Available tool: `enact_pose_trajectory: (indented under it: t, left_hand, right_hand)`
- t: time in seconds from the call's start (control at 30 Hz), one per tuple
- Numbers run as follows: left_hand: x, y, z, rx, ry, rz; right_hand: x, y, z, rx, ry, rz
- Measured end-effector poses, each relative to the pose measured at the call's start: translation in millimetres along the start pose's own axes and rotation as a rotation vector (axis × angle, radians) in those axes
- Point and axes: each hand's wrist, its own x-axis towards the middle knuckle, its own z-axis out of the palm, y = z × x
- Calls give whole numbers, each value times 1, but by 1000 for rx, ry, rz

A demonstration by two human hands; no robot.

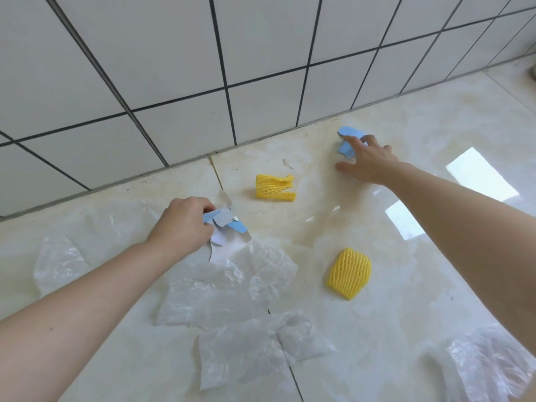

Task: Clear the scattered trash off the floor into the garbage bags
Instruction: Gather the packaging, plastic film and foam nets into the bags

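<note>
My left hand is closed around torn blue-and-white cardboard scraps, held just above the floor near the wall. My right hand reaches out with fingers spread and lies over another torn blue cardboard piece on the floor; whether it grips the piece is unclear. Two yellow foam fruit nets lie between my arms: one near the wall, one closer to me. Clear crumpled plastic sheets spread over the floor under my left arm. No garbage bag can be told apart from the plastic.
A white tiled wall with dark grout runs along the far side. The floor is glossy beige tile with bright window reflections at the right. More clear plastic lies at the lower right.
</note>
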Motion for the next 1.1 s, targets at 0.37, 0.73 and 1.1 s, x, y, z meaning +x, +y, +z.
enact_pose_trajectory:
  t: [0.37,0.73,1.1]
  left_hand:
    - [2,-4,-37,-19,354,90]
    - [-16,-28,-73,-754,192,-243]
    - [-15,-50,-12,-131,66,-214]
  right_hand:
    - [-32,-21,20,-39,208,-163]
    - [-114,-107,5,711,-55,-225]
    - [-141,-199,44,428,-287,-208]
